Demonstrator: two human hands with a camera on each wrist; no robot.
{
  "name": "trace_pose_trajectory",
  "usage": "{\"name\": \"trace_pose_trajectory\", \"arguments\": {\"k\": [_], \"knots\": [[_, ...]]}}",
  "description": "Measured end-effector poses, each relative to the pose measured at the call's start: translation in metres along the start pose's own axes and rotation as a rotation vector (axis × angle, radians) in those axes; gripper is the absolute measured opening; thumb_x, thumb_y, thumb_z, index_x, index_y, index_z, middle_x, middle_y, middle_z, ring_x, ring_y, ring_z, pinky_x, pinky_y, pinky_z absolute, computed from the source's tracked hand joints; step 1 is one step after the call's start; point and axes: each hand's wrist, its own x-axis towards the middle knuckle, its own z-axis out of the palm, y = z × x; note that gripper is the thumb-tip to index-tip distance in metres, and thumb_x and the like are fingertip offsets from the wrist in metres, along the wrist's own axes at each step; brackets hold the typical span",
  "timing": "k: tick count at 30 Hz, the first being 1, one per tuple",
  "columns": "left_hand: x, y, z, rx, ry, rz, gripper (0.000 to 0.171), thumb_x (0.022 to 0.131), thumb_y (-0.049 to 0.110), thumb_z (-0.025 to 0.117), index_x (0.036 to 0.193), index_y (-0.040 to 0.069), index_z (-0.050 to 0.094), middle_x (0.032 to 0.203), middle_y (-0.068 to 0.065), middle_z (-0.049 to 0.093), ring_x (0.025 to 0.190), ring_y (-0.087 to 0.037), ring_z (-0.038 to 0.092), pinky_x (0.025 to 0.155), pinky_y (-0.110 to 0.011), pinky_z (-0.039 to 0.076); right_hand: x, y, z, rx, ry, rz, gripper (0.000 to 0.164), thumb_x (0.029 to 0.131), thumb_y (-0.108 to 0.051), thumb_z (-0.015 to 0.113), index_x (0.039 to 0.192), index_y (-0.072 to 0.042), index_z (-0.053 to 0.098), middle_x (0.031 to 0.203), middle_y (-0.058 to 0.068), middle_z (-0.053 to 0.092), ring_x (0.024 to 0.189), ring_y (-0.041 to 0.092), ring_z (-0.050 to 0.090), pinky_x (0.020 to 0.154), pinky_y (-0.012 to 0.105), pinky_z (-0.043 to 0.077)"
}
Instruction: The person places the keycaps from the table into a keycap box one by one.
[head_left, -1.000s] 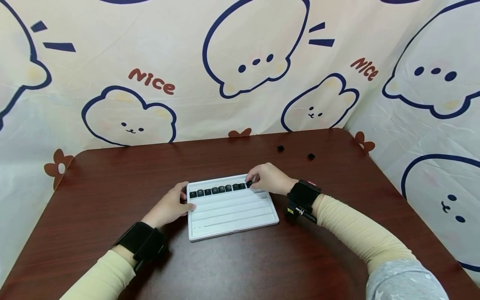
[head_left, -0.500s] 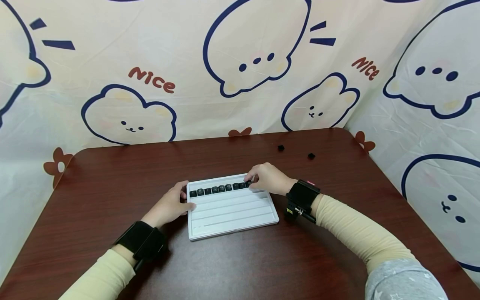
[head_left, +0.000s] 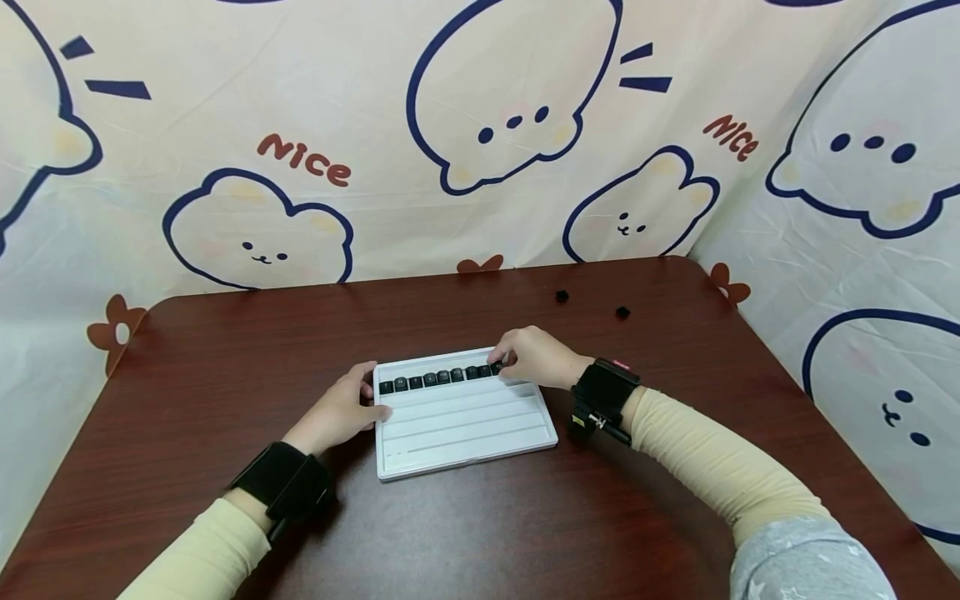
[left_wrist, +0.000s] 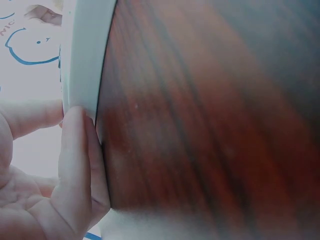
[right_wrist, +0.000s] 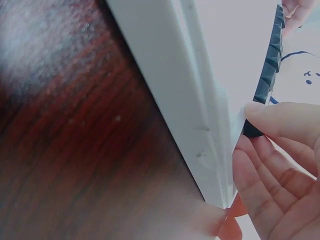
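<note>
A white ridged tray (head_left: 465, 425) lies on the table, slightly turned. Along its upper ridge runs a row of black keycaps (head_left: 430, 380). My left hand (head_left: 337, 412) grips the tray's left edge, thumb on top and fingers at the side; in the left wrist view the fingers (left_wrist: 75, 150) press against the white side wall. At the right end of the row, my right hand (head_left: 536, 358) pinches the last black keycap (right_wrist: 253, 129) between thumb and fingers. That keycap sits right beside its neighbours in the row, partly hidden by the fingers.
Two loose black keycaps, one nearer the back (head_left: 562, 296) and one farther right (head_left: 622, 313), lie on the brown table (head_left: 480, 542). A patterned cloth (head_left: 375, 100) hangs behind the table and along its right side.
The keycap in my right hand has shifted very slightly left, closer to the row. My left hand and the tray stay in place.
</note>
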Motion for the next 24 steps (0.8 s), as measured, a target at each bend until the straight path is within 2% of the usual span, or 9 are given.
{"name": "trace_pose_trajectory", "arguments": {"k": [13, 20, 24], "knots": [[-0.0004, 0.0014, -0.0006, 0.005, -0.001, 0.003, 0.077, 0.094, 0.003, 0.072, 0.156, -0.005, 0.027, 0.114, -0.020, 0.050, 0.083, -0.022, 0.059, 0.072, -0.031, 0.056, 0.0009, -0.0044, -0.0016, -0.069, -0.026, 0.018, 0.027, 0.089, -0.002, 0.078, 0.116, -0.004, 0.078, 0.111, 0.008, 0.069, 0.087, 0.016, 0.061, 0.074, 0.026, 0.053], [-0.0011, 0.0014, -0.0007, 0.001, 0.000, 0.004, 0.077, 0.095, 0.003, 0.071, 0.156, -0.005, 0.027, 0.114, -0.020, 0.049, 0.084, -0.023, 0.058, 0.073, -0.032, 0.056, -0.0018, -0.0035, -0.0066, -0.073, -0.024, -0.025, 0.035, 0.089, -0.003, 0.079, 0.123, -0.002, 0.074, 0.112, 0.008, 0.068, 0.087, 0.015, 0.062, 0.072, 0.026, 0.053], [-0.0017, 0.0011, -0.0001, -0.002, -0.002, 0.002, 0.077, 0.094, 0.003, 0.071, 0.156, -0.005, 0.027, 0.114, -0.020, 0.049, 0.084, -0.023, 0.057, 0.072, -0.032, 0.056, -0.0041, 0.0022, -0.0092, -0.056, -0.003, -0.082, 0.033, 0.092, -0.005, 0.076, 0.124, -0.004, 0.074, 0.112, 0.005, 0.068, 0.092, 0.015, 0.063, 0.078, 0.028, 0.055]]}}
